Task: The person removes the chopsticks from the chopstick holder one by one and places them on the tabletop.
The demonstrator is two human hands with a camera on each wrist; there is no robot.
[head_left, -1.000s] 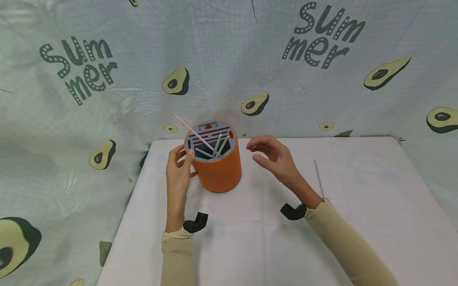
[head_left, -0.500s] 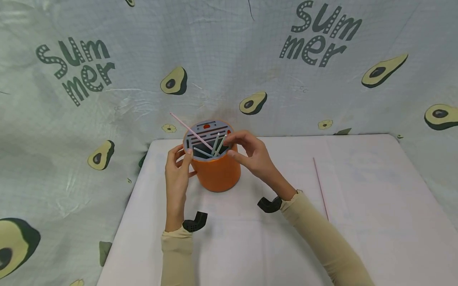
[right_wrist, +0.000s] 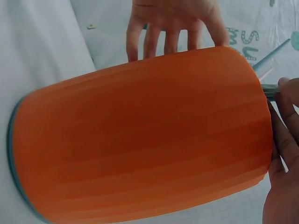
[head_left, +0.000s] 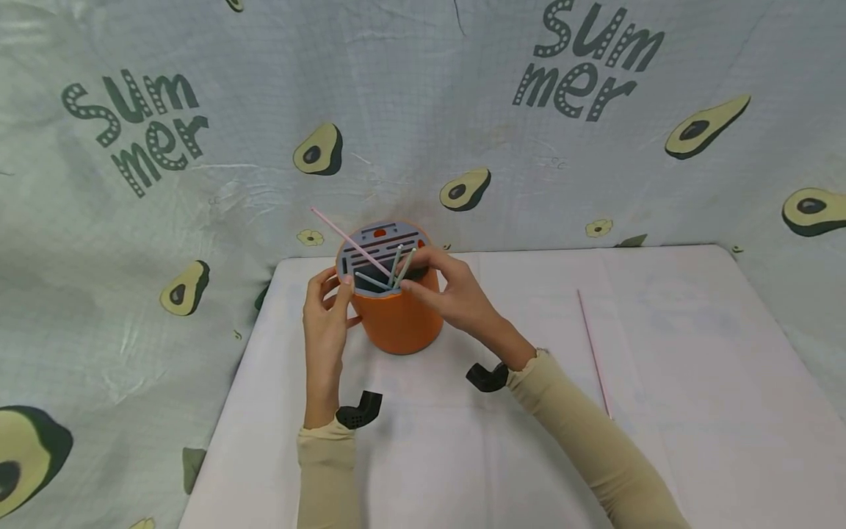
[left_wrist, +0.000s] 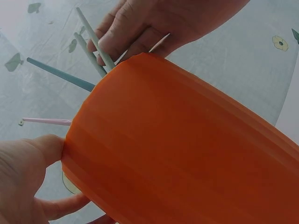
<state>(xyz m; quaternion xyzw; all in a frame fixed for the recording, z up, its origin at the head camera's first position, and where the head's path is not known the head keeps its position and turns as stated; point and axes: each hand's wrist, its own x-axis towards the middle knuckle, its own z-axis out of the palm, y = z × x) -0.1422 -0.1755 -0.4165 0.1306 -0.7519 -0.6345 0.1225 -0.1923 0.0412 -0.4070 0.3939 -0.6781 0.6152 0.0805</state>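
An orange cylindrical holder (head_left: 402, 323) with a grey slotted top (head_left: 390, 236) stands on the white table. My left hand (head_left: 324, 316) grips its left side near the rim, thumb at the front and fingers spread along the wall. A long pink straw (head_left: 333, 225) and several pale green and bluish straws lean in the open front section. At the right of the rim, my right hand (head_left: 456, 292) reaches over the opening. Its thumb and fingers pinch a pale green straw (left_wrist: 96, 39). The straws' lower ends are hidden inside the holder.
Another thin pink straw (head_left: 595, 356) lies on the right part of the table, beside my right forearm. Behind the table hangs a light cloth (head_left: 396, 95) printed with avocados and lettering.
My right hand has moved left from beside the holder to the pale green straws and pinches one. My left hand keeps its hold. The pink straw on the table now shows in full.
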